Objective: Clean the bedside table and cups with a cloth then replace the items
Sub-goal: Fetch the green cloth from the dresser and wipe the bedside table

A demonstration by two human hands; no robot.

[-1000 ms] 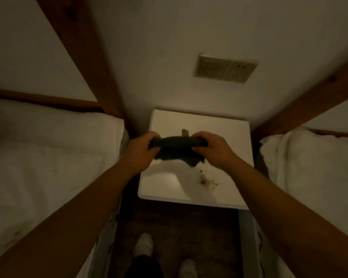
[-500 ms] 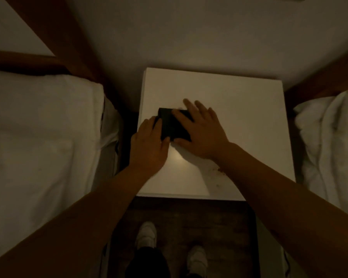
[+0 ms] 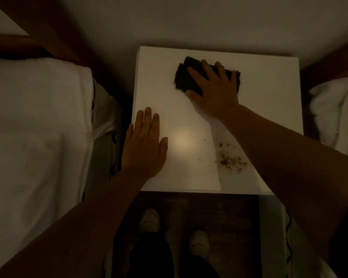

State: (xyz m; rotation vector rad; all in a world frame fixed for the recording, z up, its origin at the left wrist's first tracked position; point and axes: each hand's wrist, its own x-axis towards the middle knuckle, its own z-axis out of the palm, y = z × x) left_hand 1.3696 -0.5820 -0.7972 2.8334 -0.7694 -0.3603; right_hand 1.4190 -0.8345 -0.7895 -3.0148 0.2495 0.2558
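Observation:
The white bedside table (image 3: 269, 93) fills the middle of the head view. A dark folded cloth (image 3: 186, 79) lies on its far half, and my right hand (image 3: 214, 91) presses flat on it with fingers spread. My left hand (image 3: 144, 145) rests flat on the table's near left edge, fingers straight, holding nothing. Brown crumbs (image 3: 230, 159) are scattered on the near right part of the top. No cups are in view.
A white bed (image 3: 34, 127) lies close on the left and another bed's white bedding (image 3: 335, 113) on the right, both with wooden frames. A pale wall (image 3: 189, 21) stands behind the table. My feet in light shoes (image 3: 149, 219) stand on dark floor before it.
Both hands held the cloth above the table, then laid it down. My right hand has since slid the cloth toward the far side, and my left hand has let go and lies flat at the left edge.

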